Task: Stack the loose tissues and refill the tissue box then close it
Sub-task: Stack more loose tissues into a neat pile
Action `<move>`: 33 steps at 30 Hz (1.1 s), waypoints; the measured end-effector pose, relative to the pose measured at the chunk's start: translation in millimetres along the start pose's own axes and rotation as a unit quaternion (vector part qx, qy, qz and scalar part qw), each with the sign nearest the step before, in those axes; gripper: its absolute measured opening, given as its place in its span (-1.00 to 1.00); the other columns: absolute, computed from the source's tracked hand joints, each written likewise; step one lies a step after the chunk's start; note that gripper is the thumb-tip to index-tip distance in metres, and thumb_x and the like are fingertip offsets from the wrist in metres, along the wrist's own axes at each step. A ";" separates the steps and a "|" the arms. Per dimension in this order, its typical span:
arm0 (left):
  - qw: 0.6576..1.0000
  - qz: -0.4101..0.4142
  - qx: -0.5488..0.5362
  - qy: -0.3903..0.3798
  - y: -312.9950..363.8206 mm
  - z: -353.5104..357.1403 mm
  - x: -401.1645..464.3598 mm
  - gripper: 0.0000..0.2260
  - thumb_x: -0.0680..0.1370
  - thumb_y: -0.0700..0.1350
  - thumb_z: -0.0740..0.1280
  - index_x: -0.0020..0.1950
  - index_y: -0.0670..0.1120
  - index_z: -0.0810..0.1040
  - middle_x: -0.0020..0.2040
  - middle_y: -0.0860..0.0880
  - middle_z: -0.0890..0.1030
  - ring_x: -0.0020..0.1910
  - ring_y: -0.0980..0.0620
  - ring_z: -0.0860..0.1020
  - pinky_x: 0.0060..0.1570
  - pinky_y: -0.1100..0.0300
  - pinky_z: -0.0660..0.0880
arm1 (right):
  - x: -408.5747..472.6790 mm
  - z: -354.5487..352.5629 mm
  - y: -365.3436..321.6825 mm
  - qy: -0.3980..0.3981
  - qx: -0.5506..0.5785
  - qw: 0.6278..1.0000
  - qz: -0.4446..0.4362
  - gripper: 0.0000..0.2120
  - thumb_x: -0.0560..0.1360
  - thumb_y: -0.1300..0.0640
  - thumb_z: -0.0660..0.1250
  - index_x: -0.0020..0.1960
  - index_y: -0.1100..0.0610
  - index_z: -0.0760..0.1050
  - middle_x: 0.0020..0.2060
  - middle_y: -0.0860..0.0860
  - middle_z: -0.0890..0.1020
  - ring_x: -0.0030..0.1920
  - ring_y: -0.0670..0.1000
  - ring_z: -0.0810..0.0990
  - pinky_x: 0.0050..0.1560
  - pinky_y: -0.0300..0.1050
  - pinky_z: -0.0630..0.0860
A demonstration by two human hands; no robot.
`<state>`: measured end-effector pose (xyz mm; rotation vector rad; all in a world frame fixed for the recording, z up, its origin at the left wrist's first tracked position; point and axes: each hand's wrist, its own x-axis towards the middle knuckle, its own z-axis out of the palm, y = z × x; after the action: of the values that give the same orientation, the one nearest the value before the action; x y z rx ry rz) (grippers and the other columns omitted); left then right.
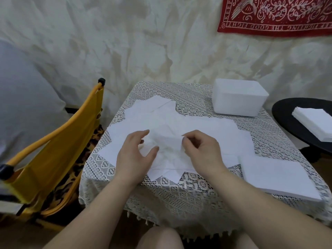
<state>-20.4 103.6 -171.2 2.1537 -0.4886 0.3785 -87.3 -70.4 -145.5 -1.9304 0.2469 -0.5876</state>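
You are working over loose tissues (179,123), which are lying flat and overlapping across the middle of the lace tablecloth (188,194), with one crumpled tissue (167,146) on top. A neat stack (276,177) is sitting at the near right, and the white tissue box (239,97) is standing at the far right. Your left hand (134,153) is resting on the crumpled tissue with fingers spread and relaxed. Your right hand (201,150) is pinching its right edge between thumb and curled fingers.

The one head-worn view looks forward and down, close over the table (197,191).
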 end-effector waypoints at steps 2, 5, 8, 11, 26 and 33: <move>1.000 0.023 -0.001 -0.019 -0.5 -1.4 -0.8 -0.46 0.40 0.06 0.46 0.35 0.09 0.39 0.28 0.13 0.41 0.17 0.19 0.43 0.09 0.26 0.38 | -3.0 -9.4 -5.8 0.010 0.040 0.999 0.028 -0.79 0.47 0.22 0.32 -0.31 0.03 0.54 -0.48 -0.14 0.52 -0.39 -0.12 0.45 -0.22 -0.05 0.52; 0.996 0.073 0.027 -0.050 2.7 -3.2 -3.1 -0.34 0.36 0.22 0.42 0.40 0.08 0.33 0.36 0.11 0.36 0.36 0.13 0.31 0.28 0.20 0.27 | -10.3 -23.7 -12.3 0.041 0.074 0.995 0.058 -0.78 0.51 0.23 0.31 -0.32 0.13 0.51 -0.54 -0.12 0.46 -0.48 -0.13 0.39 -0.35 -0.19 0.39; 0.993 0.109 0.043 -0.031 11.3 -3.1 -6.4 -0.37 0.37 0.17 0.44 0.38 0.04 0.38 0.33 0.12 0.37 0.35 0.18 0.28 0.31 0.26 0.19 | -18.1 -37.9 -14.3 0.032 0.103 0.992 0.069 -0.77 0.54 0.22 0.29 -0.30 0.22 0.49 -0.59 -0.11 0.38 -0.53 -0.11 0.33 -0.44 -0.25 0.30; 0.998 0.044 -0.023 -0.025 29.8 -7.4 -9.0 -0.68 0.44 -0.05 0.45 0.18 0.08 0.53 0.14 0.22 0.51 0.18 0.27 0.41 0.19 0.41 0.26 | -21.5 -50.2 -18.6 0.041 0.099 0.992 0.065 -0.71 0.55 0.18 0.27 -0.35 0.15 0.45 -0.60 -0.15 0.33 -0.52 -0.13 0.25 -0.45 -0.28 0.22; 0.983 -0.046 -0.139 -0.109 86.0 -32.3 -29.3 -0.68 0.48 -0.14 0.41 0.10 0.24 0.49 -0.25 0.01 0.59 -0.36 0.21 0.48 -0.23 0.25 0.38 | -32.7 -84.8 -30.0 0.118 0.156 0.971 0.140 -0.79 0.34 -0.19 0.35 -0.18 -0.07 0.56 -0.20 0.03 0.62 -0.23 0.08 0.53 -0.16 -0.02 0.45; 0.993 0.005 -0.096 -0.061 98.4 -36.5 -26.9 -0.85 0.46 -0.17 0.42 -0.17 0.10 0.59 -0.25 0.12 0.64 -0.23 0.27 0.56 -0.27 0.50 0.40 | -51.0 -109.6 -38.0 -0.006 -0.069 0.997 0.036 -0.62 0.42 0.09 0.43 0.20 -0.07 0.46 -0.14 -0.09 0.54 -0.18 -0.07 0.56 -0.25 -0.23 0.46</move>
<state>-93.8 85.3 -93.6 1.9949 -0.5813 0.1971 -190.0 -120.2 -90.4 -2.0491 0.3553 -0.5224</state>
